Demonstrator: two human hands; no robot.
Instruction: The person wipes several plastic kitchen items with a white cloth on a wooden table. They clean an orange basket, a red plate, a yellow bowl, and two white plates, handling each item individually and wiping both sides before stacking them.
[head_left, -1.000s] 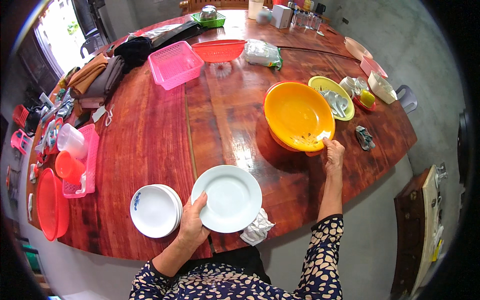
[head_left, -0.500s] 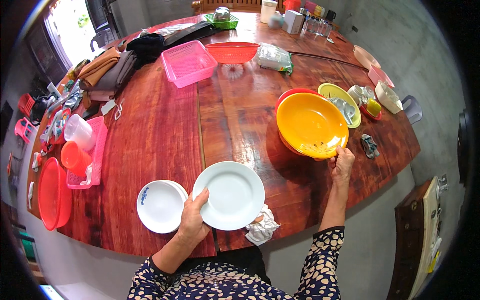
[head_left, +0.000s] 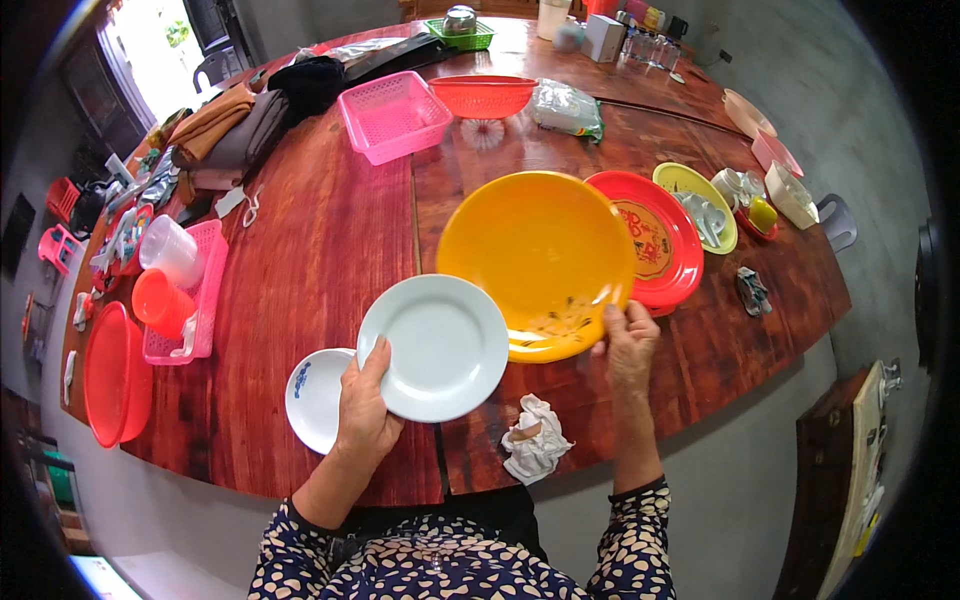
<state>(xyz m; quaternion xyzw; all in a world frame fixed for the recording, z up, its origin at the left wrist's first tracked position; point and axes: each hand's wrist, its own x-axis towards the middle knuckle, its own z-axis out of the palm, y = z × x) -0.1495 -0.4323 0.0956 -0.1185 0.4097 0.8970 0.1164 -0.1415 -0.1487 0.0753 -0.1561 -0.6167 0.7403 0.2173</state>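
Note:
A white plate is gripped at its left rim by my left hand, the thumb lying on its face. My right hand pinches the lower right edge of a large yellow tray with a dark flower print. The tray is lifted and tilted, and the white plate overlaps its lower left part. To the tray's right lies a round red tray with a gold centre, partly covered by the yellow one. Below my left hand, a white bowl with a blue mark rests on the table, partly hidden.
Crumpled white tissue lies near the front edge. At right stand a light green basket of spoons and a grey cloth. Pink and red baskets sit farther back. A red basin is at left.
My right hand has moved the yellow tray left, off the red tray, which now shows. My left hand has shifted the white plate up and slightly left, over the yellow tray's edge.

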